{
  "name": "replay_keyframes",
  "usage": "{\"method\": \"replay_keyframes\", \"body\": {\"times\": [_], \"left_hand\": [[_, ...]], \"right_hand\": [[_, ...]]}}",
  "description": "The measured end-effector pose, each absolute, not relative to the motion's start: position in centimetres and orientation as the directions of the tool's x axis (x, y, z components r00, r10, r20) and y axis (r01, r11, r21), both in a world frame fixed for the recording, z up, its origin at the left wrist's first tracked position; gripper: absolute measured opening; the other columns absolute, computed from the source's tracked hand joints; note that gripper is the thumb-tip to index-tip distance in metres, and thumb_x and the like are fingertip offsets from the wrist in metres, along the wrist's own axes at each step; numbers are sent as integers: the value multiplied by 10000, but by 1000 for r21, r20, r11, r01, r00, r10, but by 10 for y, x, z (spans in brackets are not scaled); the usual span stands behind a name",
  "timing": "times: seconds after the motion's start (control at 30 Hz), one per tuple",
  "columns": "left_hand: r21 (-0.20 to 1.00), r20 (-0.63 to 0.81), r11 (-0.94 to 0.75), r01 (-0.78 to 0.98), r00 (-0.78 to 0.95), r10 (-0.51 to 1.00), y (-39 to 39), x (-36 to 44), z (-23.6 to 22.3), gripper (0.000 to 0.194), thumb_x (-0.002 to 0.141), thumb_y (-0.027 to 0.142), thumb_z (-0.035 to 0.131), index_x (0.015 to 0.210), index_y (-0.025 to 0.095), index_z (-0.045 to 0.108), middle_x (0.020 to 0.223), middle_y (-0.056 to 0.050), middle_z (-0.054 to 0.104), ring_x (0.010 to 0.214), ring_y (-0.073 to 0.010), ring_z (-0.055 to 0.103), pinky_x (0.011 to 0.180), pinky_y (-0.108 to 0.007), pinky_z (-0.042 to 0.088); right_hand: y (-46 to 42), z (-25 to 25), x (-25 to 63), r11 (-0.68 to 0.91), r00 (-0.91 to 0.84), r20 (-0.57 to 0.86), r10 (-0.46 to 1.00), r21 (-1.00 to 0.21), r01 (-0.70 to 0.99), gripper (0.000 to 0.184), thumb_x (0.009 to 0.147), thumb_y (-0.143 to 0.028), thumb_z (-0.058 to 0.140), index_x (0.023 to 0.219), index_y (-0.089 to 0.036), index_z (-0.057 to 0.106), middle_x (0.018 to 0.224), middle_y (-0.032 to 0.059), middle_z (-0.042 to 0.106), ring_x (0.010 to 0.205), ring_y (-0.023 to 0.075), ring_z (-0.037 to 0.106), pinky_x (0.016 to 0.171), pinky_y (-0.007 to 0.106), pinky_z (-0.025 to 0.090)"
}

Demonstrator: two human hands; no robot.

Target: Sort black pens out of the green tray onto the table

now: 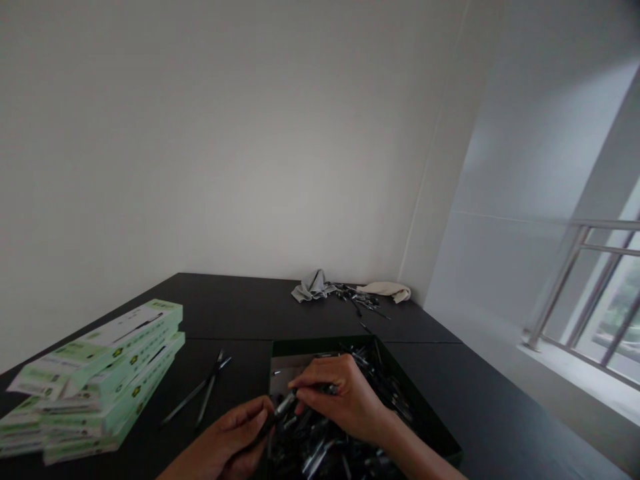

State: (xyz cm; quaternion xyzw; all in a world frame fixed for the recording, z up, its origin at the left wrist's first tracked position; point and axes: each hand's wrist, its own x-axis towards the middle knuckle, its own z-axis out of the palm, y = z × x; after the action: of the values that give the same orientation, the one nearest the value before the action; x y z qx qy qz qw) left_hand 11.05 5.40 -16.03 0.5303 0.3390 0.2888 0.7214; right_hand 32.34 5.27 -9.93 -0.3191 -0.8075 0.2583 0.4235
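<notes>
Your left hand [243,430] is closed around the lower, dark end of a pen [286,404], which slants up and to the right out of your grip. Its clear, shiny upper part reaches the fingertips of your right hand [337,393], which is pinched closed with a dark piece [328,389] showing between thumb and fingers; you cannot tell whether that belongs to the same pen. Both lie over the near left part of the open dark box [420,395].

At your far left, a stack of green-and-white cartons [135,363] leans unevenly on the black table [230,303]. Right of it, two loose pens [207,393] lie crossing near their far ends. The box, heaped with pen parts [320,450], sits under your hands, which hide much of its contents. Beyond it you have a grey cloth [315,287], a scattered pile of dark pens [357,298] and a beige cloth [387,289].

The cartons carry a printed pen and lettering too blurred to read.
</notes>
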Motion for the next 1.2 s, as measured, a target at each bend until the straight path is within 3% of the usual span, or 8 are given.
{"method": "replay_keyframes", "body": {"times": [0.2, 0.43, 0.7, 0.8, 0.97, 1.1, 1.2], "left_hand": [[954, -119, 271, -131, 661, 741, 54, 113, -155, 443, 668, 586, 731, 794, 199, 558, 490, 110, 413, 328, 2, 134, 337, -183, 63], [996, 10, 47, -76, 614, 789, 64, 117, -169, 483, 704, 651, 646, 742, 180, 549, 475, 87, 461, 313, -13, 251, 321, -170, 147], [986, 155, -166, -26, 514, 843, 63, 123, -175, 468, 741, 643, 611, 729, 177, 567, 548, 64, 484, 428, -53, 366, 409, -180, 272], [990, 124, -142, -8, 537, 834, 61, 124, -174, 486, 747, 653, 595, 750, 168, 591, 521, 74, 445, 409, -50, 320, 386, -184, 229], [1000, 15, -17, -3, 641, 768, 58, 123, -167, 555, 724, 717, 553, 667, 165, 566, 438, 97, 341, 358, -38, 201, 341, -195, 126], [997, -24, 63, -33, 677, 735, 54, 120, -162, 497, 768, 681, 540, 800, 186, 559, 464, 121, 298, 360, -31, 142, 342, -180, 110], [997, 16, 36, -63, 672, 741, 55, 119, -165, 502, 696, 679, 630, 867, 226, 496, 552, 112, 438, 323, 3, 163, 323, -160, 129]], "right_hand": [[49, -93, 323, 631, -410, 506, 759, -729, 266, 146, 802, -210, 654, 850, -128, 765, 658, 59, 729, 606, 152, 665, 591, 217, 480], [45, -96, 327, 391, -385, 281, 879, -888, 244, 166, 794, -250, 658, 838, -121, 754, 670, 57, 732, 614, 169, 680, 576, 230, 480], [43, -102, 327, 358, -331, 239, 913, -860, 365, 160, 799, -247, 655, 772, -129, 760, 673, 61, 737, 640, 188, 681, 587, 243, 465], [43, -106, 329, 358, -327, 250, 911, -873, 330, 171, 790, -256, 663, 784, -120, 765, 666, 68, 731, 617, 182, 674, 568, 243, 462], [46, -111, 334, 336, -427, 273, 862, -938, 80, 200, 741, -293, 734, 838, -120, 762, 656, 46, 714, 599, 145, 666, 589, 226, 476], [49, -110, 332, 275, -469, 255, 846, -961, -25, 211, 730, -309, 752, 829, -122, 752, 664, 31, 703, 581, 125, 653, 582, 218, 474], [51, -109, 329, 245, -451, 238, 860, -968, -43, 245, 722, -340, 754, 813, -113, 740, 643, 24, 694, 557, 119, 640, 583, 224, 476]]}}
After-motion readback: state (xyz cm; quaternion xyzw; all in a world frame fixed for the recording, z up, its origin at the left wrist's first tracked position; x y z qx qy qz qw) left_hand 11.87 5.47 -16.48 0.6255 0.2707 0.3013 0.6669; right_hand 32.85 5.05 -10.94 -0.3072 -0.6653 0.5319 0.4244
